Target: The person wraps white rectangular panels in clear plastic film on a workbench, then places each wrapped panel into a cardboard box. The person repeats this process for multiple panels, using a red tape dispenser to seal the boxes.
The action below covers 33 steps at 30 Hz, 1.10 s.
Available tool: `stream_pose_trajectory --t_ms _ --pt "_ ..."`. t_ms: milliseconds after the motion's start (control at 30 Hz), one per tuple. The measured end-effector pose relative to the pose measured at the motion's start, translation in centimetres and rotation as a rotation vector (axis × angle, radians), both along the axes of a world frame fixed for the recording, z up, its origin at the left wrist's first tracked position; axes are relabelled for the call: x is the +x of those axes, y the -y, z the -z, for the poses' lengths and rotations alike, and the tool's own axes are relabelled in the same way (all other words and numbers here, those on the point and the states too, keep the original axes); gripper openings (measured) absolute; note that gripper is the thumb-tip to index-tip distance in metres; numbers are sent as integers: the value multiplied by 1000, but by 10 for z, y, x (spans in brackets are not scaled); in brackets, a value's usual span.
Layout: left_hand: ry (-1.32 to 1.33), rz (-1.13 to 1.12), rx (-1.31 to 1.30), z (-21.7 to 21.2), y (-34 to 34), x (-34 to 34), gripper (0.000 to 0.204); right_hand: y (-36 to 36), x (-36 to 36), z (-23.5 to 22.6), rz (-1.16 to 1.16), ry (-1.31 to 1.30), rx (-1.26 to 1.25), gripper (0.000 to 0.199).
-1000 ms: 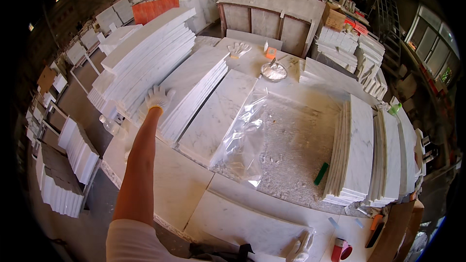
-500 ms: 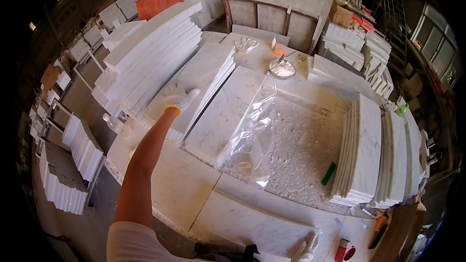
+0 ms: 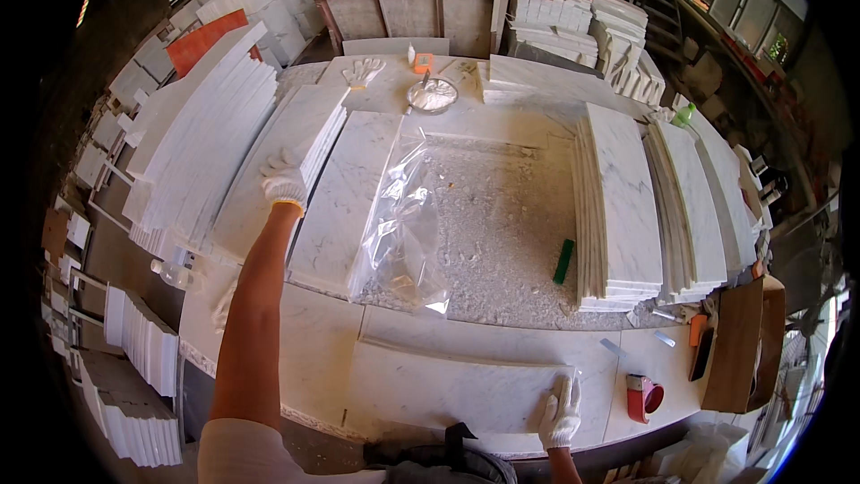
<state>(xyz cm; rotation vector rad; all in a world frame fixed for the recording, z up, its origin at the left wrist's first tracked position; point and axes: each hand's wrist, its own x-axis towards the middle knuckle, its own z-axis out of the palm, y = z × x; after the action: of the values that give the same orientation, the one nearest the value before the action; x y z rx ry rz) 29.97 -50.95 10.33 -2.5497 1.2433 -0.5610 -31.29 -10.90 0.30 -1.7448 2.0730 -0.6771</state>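
My left hand [image 3: 284,179], in a white knit glove, lies on the top of a stack of white marble slabs [image 3: 309,116] with its fingers spread. My right hand [image 3: 562,412], gloved the same way, rests at the right end of a marble slab [image 3: 461,376] on the near side of the table. Its fingers are stretched out along that end. Beside the left stack lies another marble piece [image 3: 345,193], with clear plastic film [image 3: 399,242] crumpled along its right edge.
Stone rubble [image 3: 502,233] fills the middle, with a green block [image 3: 563,262] on it. Slab stacks [image 3: 624,197] stand right, a taller stack [image 3: 206,116] left. A bowl of white powder [image 3: 433,96], an orange box [image 3: 424,63] and a spare glove [image 3: 365,72] lie behind. A red tape dispenser [image 3: 641,397] sits near right.
My view has shifted, so the scene sits further left and more of my right hand shows. My left hand has turned on the stack, its fingers now pointing away from me.
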Motion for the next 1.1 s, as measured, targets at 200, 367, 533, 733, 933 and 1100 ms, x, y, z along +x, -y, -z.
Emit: stream_pose_trajectory --t_ms 200,367,533,733,933,1100 --pt "19 241 -43 -18 -57 26 40 1 2 -16 16 -10 2 53" --pt "-154 360 -117 -116 -93 12 27 0 -1 -14 15 -46 -32 54" --pt "-741 472 -203 -182 -156 -51 33 -3 0 -19 53 27 31 52" --pt "-1459 453 52 -144 -227 -151 18 -1 -10 -7 126 158 -47 51" --pt "-1477 558 666 -86 -242 -235 23 -16 -33 24 203 481 -97 41" --pt "-1514 545 1026 -36 -237 -283 30 -28 -58 42 211 760 63 38"
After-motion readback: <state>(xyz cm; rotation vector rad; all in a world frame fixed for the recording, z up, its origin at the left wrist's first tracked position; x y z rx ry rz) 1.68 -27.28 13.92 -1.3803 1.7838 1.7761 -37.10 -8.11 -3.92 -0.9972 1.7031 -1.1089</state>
